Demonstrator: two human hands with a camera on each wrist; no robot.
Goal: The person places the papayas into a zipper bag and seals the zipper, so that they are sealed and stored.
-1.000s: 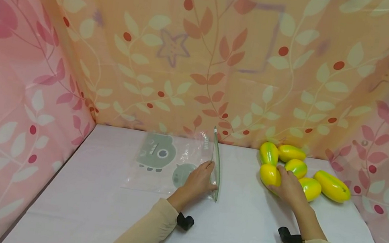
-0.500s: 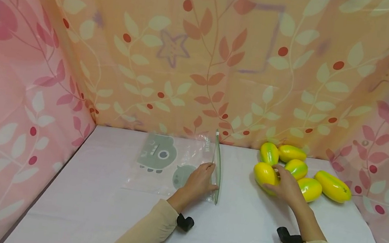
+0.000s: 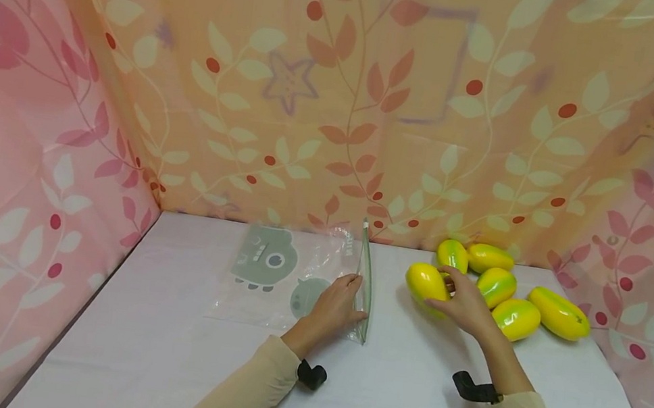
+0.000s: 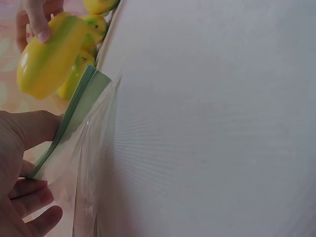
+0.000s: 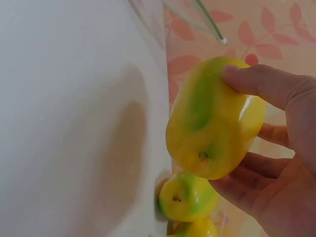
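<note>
My right hand grips a glossy yellow-green papaya, lifted off the table. In the right wrist view, my thumb lies along one side of this papaya and the other fingers are behind it. A clear zip bag with grey-green cartoon prints lies flat at the middle left. Its green zip edge is pinched by my left hand, and the mouth stands slightly apart in the left wrist view. Several more papayas lie just right of my right hand.
A white cloth covers the table. A patterned orange curtain rises behind it, and pink curtains stand at both sides. Each wrist wears a black camera mount.
My right hand has drawn one papaya leftward out of the group and raised it, toward the bag. My left hand stays at the bag's mouth.
</note>
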